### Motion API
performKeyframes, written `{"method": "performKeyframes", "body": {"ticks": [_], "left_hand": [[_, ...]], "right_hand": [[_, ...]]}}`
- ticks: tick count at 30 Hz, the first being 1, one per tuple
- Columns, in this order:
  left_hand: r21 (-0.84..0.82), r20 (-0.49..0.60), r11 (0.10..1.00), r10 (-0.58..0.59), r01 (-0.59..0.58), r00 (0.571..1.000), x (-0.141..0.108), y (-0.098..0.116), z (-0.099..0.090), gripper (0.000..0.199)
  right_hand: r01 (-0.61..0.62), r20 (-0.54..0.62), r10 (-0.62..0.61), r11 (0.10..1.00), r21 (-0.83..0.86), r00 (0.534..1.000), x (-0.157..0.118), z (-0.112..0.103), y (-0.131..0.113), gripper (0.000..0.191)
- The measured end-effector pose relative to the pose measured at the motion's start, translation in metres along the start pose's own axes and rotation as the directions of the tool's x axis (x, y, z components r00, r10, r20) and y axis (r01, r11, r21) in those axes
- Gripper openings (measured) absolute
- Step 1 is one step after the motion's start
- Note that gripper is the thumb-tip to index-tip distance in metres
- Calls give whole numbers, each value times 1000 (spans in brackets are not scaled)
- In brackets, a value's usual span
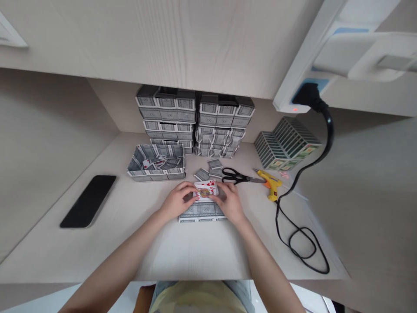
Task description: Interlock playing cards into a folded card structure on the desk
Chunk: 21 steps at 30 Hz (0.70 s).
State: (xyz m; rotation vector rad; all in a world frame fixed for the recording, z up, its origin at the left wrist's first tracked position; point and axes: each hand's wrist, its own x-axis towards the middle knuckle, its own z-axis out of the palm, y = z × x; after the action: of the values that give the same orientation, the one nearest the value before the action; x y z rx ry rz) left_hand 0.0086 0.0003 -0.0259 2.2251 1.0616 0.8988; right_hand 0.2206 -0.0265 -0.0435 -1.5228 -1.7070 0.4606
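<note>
Between my two hands several playing cards [205, 189] lie face up, a face card in front and red hearts showing behind it. My left hand [178, 199] grips their left edge between thumb and fingers. From the other side, my right hand [230, 202] holds the right edge the same way. Beneath and just in front of them is a low piece built of grey-backed cards [202, 211], resting on the desk. Small folded card pieces [215, 164] lie just beyond my fingertips.
Card-built boxes [176, 114] stand stacked at the back. An open card box [156, 174] holds loose pieces. Black scissors [239, 177] and a yellow glue gun [273, 184] lie right, its cord [301, 256] looping. A phone [88, 202] lies left; boxed decks [286, 141] stand back right.
</note>
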Motion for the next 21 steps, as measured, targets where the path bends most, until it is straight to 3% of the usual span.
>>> {"method": "performKeyframes", "body": {"ticks": [7, 13, 16, 21], "left_hand": [[48, -52, 999, -14, 16, 999, -5, 5, -1, 18], [122, 200, 988, 73, -99, 977, -2, 17, -12, 41], [138, 283, 982, 88, -131, 955, -1, 19, -12, 54], [139, 310, 978, 105, -154, 945, -3, 19, -10, 55]], "right_hand": [[-50, -7, 50, 999, -8, 999, 0, 6, 4, 27], [-236, 2, 241, 945, 225, 970, 5, 1, 4, 24], [-321, 20, 355, 819, 476, 935, 8, -5, 2, 28], [-344, 137, 460, 402, 849, 877, 12, -19, -5, 26]]}}
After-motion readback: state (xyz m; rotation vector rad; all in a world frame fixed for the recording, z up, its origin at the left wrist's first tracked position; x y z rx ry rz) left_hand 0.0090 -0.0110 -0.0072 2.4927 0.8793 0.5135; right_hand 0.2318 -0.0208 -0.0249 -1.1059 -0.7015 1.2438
